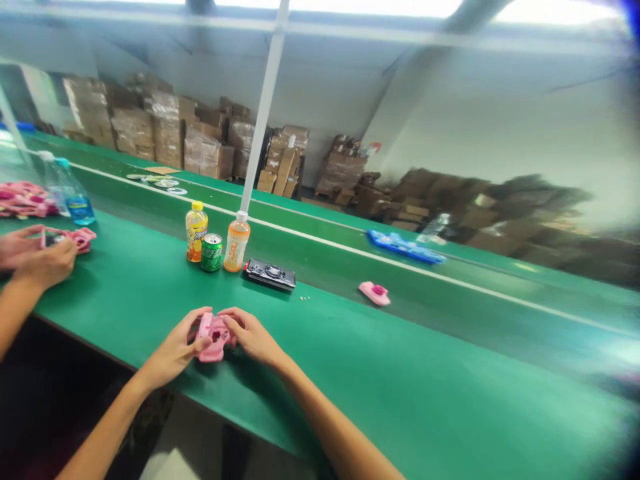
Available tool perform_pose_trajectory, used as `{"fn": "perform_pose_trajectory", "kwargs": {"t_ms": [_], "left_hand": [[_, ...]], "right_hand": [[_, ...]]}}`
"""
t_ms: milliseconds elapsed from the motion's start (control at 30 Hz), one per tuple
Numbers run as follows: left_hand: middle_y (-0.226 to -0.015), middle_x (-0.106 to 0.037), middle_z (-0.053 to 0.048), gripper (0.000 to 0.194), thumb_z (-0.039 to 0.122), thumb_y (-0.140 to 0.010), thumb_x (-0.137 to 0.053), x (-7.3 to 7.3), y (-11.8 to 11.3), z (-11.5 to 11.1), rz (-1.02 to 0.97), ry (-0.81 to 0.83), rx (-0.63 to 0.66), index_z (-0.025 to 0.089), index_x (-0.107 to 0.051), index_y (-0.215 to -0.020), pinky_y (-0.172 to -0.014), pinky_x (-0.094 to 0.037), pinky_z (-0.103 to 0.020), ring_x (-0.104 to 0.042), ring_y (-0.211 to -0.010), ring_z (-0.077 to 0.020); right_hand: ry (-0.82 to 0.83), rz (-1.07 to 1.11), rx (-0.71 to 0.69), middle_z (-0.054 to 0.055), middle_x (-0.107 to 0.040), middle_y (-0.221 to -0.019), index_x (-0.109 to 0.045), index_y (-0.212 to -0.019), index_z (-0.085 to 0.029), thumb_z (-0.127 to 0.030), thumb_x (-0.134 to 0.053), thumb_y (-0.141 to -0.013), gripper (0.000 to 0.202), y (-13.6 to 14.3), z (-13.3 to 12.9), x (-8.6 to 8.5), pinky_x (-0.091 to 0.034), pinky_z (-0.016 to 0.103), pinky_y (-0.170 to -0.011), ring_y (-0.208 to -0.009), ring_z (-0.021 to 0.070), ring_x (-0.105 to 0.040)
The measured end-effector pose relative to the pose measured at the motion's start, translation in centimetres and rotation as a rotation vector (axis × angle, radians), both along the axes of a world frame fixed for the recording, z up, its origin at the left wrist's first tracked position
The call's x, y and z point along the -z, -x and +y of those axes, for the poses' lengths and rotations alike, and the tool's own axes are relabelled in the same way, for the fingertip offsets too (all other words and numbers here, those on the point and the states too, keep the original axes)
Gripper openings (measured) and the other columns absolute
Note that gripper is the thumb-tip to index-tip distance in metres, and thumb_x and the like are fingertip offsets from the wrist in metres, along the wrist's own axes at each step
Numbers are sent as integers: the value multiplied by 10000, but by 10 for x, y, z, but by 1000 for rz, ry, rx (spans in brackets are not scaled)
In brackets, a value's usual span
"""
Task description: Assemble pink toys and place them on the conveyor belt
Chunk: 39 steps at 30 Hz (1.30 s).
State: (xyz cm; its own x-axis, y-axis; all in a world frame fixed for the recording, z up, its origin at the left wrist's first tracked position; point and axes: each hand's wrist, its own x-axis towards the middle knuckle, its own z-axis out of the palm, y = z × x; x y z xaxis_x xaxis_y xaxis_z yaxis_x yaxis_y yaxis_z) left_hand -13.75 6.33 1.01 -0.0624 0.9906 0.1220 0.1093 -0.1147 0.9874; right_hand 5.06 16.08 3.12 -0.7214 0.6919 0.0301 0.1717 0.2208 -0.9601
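Just above the green table [350,373], a pink plastic toy part [214,343] is held between both my hands. My left hand [173,350] grips its left side, thumb in front and fingers behind. From the right, my right hand [253,337] closes its fingers on the other side of the same part. Dark spots show in the middle of the part, but their detail is too small to make out. Beyond my hands lies a black box-shaped device [270,275] with a round feature on top.
A yellow-capped bottle [197,233], green can [211,253] and orange drink bottle [237,243] stand ahead. A pink piece [375,293] and blue tray [405,247] lie on the belt. At left, a co-worker's hands [47,263] hold a pink part near a pink pile [25,200].
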Motion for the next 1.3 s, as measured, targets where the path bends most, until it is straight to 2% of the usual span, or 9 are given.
{"fn": "perform_pose_trajectory", "kwargs": {"t_ms": [233, 367, 467, 600, 800, 900, 1000, 1100, 1300], "left_hand": [[-1333, -662, -133, 862, 760, -757, -736, -10, -53, -14, -214, 102, 220, 208, -568, -1397, -1039, -517, -432, -600, -1267, -364], [-1347, -637, -152, 778, 578, -797, -779, -1, -99, -27, -300, 171, 320, 222, -440, -1401, -1053, -512, -457, -623, -1249, -339], [-1496, -521, -183, 791, 405, -773, -813, 3, -115, -34, -123, 121, 315, 235, -385, -1417, -1190, -389, -521, -539, -1371, -349], [-1597, -431, -179, 847, 364, -795, -783, 6, -105, -32, 171, 44, 268, 241, -349, -1513, -1271, -258, -578, -427, -1482, -368], [-1632, -413, -134, 823, 346, -858, -741, 15, -82, -32, 373, -96, 299, 283, -347, -1577, -1271, -299, -549, -387, -1522, -350], [-1645, -402, -126, 841, 338, -869, -734, 18, -81, -35, 397, -90, 275, 292, -319, -1599, -1269, -307, -543, -385, -1524, -344], [-1644, -404, -132, 873, 359, -853, -756, 17, -80, -33, 398, -60, 291, 280, -318, -1603, -1269, -303, -549, -402, -1514, -344], [-1629, -423, -143, 872, 365, -825, -782, 9, -78, -29, 356, -28, 307, 260, -366, -1585, -1259, -315, -556, -421, -1499, -358], [-1616, -449, -138, 910, 361, -745, -857, -8, -75, -24, 111, 190, 355, 281, -418, -1538, -1229, -384, -534, -493, -1449, -359]], "right_hand": [[28, 3, 252, 7, -645, -823, -669, -1190, -206, -677, -471, -984, 550, -70, -51, -13, -485, 274, -639, -678, 154, -573], [-130, -72, 355, 38, -723, -932, -726, -1033, -195, -520, -491, -997, 403, -95, -54, -28, -495, 290, -786, -842, 184, -641], [-215, -137, 337, 29, -736, -920, -727, -956, -198, -450, -445, -1026, 384, -110, -52, -33, -484, 287, -820, -869, 182, -650], [-231, -147, 354, 25, -732, -931, -724, -997, -204, -455, -429, -1045, 391, -120, -50, -24, -486, 285, -813, -861, 173, -645], [-53, -81, 409, 87, -714, -1143, -566, -1380, -198, -481, -441, -1045, 456, -131, -69, 3, -550, 332, -838, -927, 183, -680], [-67, -65, 326, 157, -484, -1559, -311, -1607, -240, -557, -724, -900, 878, -140, -88, 13, -482, 425, -1090, -1300, 254, -573], [-81, -99, 226, 156, -267, -1694, -149, -1665, -290, -512, -929, -701, 1260, -142, -97, 17, -282, 508, -1262, -1513, 312, -358], [-104, -85, 174, 146, -342, -1654, -170, -1665, -283, -425, -907, -755, 1180, -137, -90, 13, -208, 514, -1289, -1528, 307, -337], [-60, 0, 81, 120, -476, -1508, -337, -1592, -245, -339, -892, -728, 1031, -130, -65, -12, -428, 423, -1168, -1329, 268, -547]]}}
